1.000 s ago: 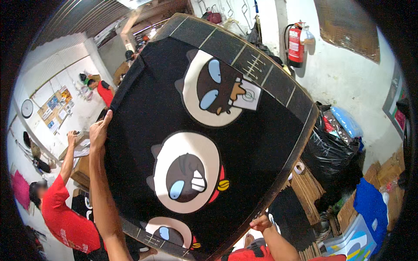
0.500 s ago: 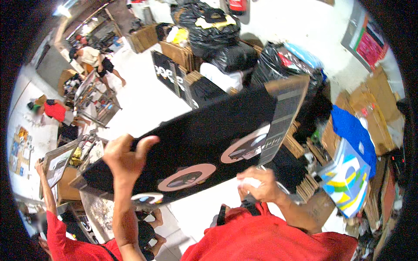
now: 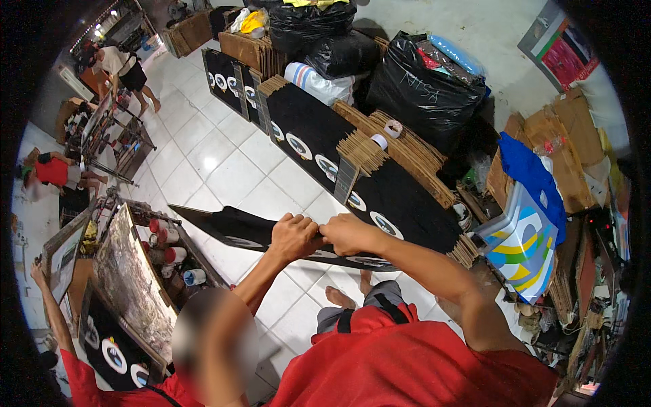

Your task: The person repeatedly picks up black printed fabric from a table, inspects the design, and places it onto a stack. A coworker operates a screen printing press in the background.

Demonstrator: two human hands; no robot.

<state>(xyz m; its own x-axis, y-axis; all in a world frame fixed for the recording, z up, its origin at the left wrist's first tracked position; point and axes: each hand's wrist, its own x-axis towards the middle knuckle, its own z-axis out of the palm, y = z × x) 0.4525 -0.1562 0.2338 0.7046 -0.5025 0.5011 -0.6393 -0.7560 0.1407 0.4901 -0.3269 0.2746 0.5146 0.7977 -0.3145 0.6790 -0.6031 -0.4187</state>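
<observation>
A long flat board [image 3: 193,217] covered with black cloth [image 3: 244,222] stands tilted in front of me, seen nearly edge-on. Round printed designs show along its lower side, partly hidden by my arms. My left hand [image 3: 293,237] and my right hand [image 3: 347,234] meet over its upper edge. Both are closed, side by side, with the black cloth pinched at their fingers. My fingertips are mostly hidden behind my knuckles.
A row of similar black-covered boards [image 3: 305,119] leans beyond, with tape rolls [image 3: 393,128] on top. Black bags [image 3: 427,88] stand behind. At left are a paint-stained table [image 3: 132,264], pots [image 3: 175,254] and a co-worker's red sleeve [image 3: 85,380]. Cardboard [image 3: 576,156] is at right.
The board has dropped from its raised, face-on tilt to a lower, flatter pose. My hands have come together at its upper edge, and the left has closed. The view has shifted.
</observation>
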